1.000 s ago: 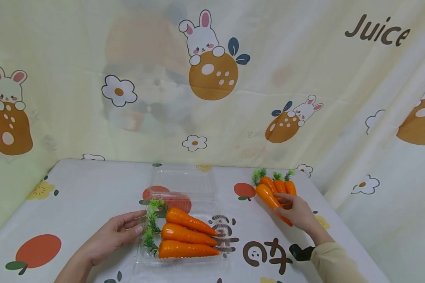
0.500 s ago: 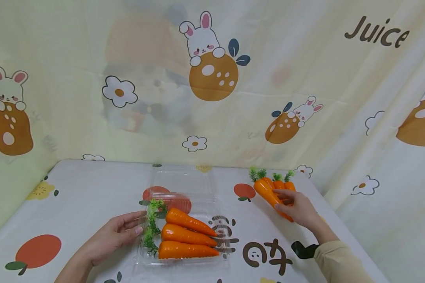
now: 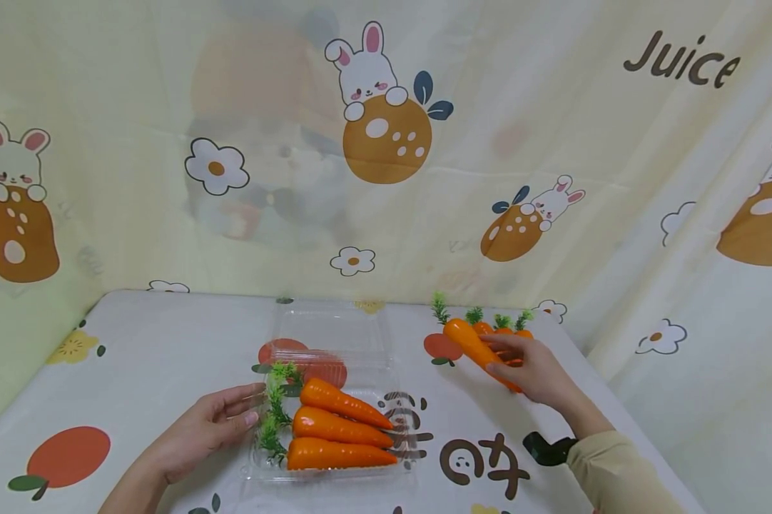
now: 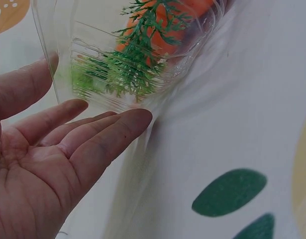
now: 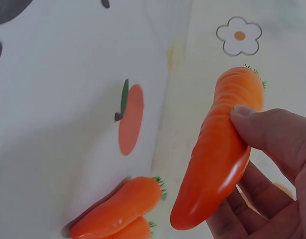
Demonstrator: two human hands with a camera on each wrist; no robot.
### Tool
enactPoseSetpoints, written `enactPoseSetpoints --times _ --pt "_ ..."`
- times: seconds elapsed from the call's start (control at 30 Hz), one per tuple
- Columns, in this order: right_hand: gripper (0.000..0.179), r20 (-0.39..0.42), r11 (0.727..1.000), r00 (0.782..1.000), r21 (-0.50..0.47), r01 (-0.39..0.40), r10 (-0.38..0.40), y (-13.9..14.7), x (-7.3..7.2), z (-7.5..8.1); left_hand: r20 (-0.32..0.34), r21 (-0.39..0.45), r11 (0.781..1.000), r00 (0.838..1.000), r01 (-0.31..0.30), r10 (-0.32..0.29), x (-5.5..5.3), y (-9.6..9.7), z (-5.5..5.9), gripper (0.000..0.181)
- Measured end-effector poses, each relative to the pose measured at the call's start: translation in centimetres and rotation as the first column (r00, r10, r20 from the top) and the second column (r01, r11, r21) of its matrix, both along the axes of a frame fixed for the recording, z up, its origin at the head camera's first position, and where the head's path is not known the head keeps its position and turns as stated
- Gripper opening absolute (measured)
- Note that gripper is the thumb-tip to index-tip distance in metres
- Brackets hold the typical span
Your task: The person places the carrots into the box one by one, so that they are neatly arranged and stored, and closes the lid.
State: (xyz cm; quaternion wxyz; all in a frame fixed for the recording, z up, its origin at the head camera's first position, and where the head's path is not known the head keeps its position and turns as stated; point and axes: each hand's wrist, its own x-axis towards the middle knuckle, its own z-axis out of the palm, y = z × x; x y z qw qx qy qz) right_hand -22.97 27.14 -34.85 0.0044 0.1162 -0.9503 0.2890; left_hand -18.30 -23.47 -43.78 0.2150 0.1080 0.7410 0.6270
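Note:
Between thumb and fingers, my right hand (image 3: pixel 534 368) holds an orange toy carrot (image 3: pixel 468 341) with a green leafy top, tilted and raised above the table. The right wrist view shows the thumb pressing the upper part of the carrot (image 5: pixel 217 144). A clear plastic clamshell box (image 3: pixel 334 474) lies with its lid (image 3: pixel 334 328) folded back. Inside are three carrots (image 3: pixel 341 426), side by side, their green tops (image 3: pixel 273 428) to the left. My left hand (image 3: pixel 200 432) rests with extended fingers against the box's left side; in the left wrist view the fingertips (image 4: pixel 138 117) touch the clear plastic wall.
More carrots (image 3: pixel 484 328) lie at the back right of the table, partly hidden behind my right hand. A white printed cloth (image 3: pixel 168 343) covers the table. A patterned curtain (image 3: pixel 283 250) hangs behind it. A black strap piece (image 3: pixel 546 450) sits at my right wrist.
My right hand has lifted the carrot off the pile and moved it up and to the left. The left hand and the box have stayed put.

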Motion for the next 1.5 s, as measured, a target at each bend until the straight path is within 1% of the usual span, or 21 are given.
enactPoseSetpoints --times 0.27,0.43,0.63,0.97,1.13,1.5 --pt "0.046 0.002 0.997 0.998 -0.05 -0.063 0.063 -1.8 0.5 1.1 0.003 0.002 1.0 1.0 0.001 -0.001 0.0 -0.1 0.0 0.07" --pt "0.045 -0.023 0.992 0.993 -0.051 -0.117 0.116 -2.7 0.5 1.3 0.001 -0.001 1.0 1.0 0.004 -0.004 0.1 -0.1 0.0 0.07" --pt "0.045 -0.011 0.986 0.988 -0.06 -0.155 0.154 -4.1 0.4 1.6 0.004 -0.002 1.0 1.0 0.003 -0.003 0.1 -0.1 0.0 0.071" --pt "0.042 -0.025 0.976 0.976 -0.033 -0.217 0.216 -6.3 0.3 2.1 0.005 -0.004 1.0 1.0 -0.004 0.004 0.1 0.0 0.1 0.07" --pt "0.041 -0.004 0.967 0.968 -0.043 -0.25 0.25 -7.3 0.1 2.4 -0.001 -0.01 1.0 1.0 -0.008 0.008 0.0 0.0 0.1 0.07" --pt "0.041 0.04 0.948 0.947 -0.024 -0.318 0.318 -9.7 0.1 2.2 -0.018 0.001 1.0 1.0 -0.003 0.003 0.1 0.0 0.1 0.068"
